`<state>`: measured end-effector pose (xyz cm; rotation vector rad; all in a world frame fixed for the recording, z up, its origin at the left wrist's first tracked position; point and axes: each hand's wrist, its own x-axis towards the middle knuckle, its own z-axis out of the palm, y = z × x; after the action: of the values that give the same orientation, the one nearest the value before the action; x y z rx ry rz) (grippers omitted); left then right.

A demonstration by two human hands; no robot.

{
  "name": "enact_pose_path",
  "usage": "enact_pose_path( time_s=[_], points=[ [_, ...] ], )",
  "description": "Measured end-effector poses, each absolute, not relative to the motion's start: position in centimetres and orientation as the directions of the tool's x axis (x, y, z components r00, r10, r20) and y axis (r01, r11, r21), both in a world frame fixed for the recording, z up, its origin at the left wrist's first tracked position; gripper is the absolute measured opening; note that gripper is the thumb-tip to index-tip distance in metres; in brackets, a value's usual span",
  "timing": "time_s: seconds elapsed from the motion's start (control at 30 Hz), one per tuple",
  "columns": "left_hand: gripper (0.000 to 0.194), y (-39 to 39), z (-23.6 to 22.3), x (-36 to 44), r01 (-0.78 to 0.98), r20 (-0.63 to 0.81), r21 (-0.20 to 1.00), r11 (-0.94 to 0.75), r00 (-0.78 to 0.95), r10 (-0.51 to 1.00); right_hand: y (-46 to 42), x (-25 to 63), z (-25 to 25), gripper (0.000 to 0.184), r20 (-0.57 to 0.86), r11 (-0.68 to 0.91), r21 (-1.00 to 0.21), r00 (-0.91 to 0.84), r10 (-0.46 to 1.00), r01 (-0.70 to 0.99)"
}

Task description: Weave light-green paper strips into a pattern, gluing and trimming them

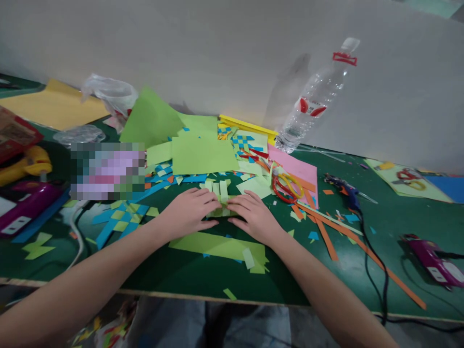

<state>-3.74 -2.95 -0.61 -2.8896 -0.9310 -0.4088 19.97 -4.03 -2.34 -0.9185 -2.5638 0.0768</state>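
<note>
Pale green paper strips (pixel 224 189), crossed over one another, lie in the middle of the green table between my two hands. My left hand (pixel 190 210) has its fingertips bent onto the left side of the strips, its thumb pointing towards the table's middle. From the right, my right hand (pixel 255 215) pinches the other side, with its thumb below the fingers. Fingers partly hide the strips. Just in front of my hands lies a wide green paper band (pixel 217 246) with a small pale scrap on it. Behind them is a green paper sheet (pixel 205 155).
Red-and-yellow-handled scissors (pixel 284 188) rest right of the sheets. A plastic bottle (pixel 313 101) stands behind. A glue gun (pixel 342 188) with its black cord, a purple device (pixel 437 258) and orange strips (pixel 384 273) lie right. Blue-green woven paper (pixel 125 217) and a yellow tool (pixel 27 164) are left.
</note>
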Motion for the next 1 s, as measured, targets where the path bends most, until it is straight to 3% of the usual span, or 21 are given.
enact_pose_path(
  time_s=[0.27, 0.47, 0.8, 1.0],
  points=[
    [0.049, -2.2, -0.2, -4.9, 0.696, 0.233, 0.064, -0.715, 0.686, 0.689, -4.1, 19.9, -2.5, 0.02, 0.412, 0.823, -0.174, -0.719, 0.559, 0.54],
    [0.043, -2.1, -0.5, -4.9, 0.696, 0.219, 0.082, -0.713, 0.686, 0.694, -4.1, 19.7, -2.3, 0.018, 0.407, 0.832, -0.121, -0.737, 0.539, 0.542],
    [0.06, -2.3, -0.2, -5.0, 0.811, 0.201, 0.095, -0.577, 0.553, 0.809, -4.2, 19.6, -2.2, 0.014, 0.427, 0.808, -0.303, -0.686, 0.589, 0.505],
    [0.07, -2.5, -0.3, -4.9, 0.803, 0.185, 0.107, -0.587, 0.564, 0.805, -4.2, 19.7, -2.1, 0.016, 0.451, 0.813, -0.27, -0.678, 0.581, 0.517]
  ],
)
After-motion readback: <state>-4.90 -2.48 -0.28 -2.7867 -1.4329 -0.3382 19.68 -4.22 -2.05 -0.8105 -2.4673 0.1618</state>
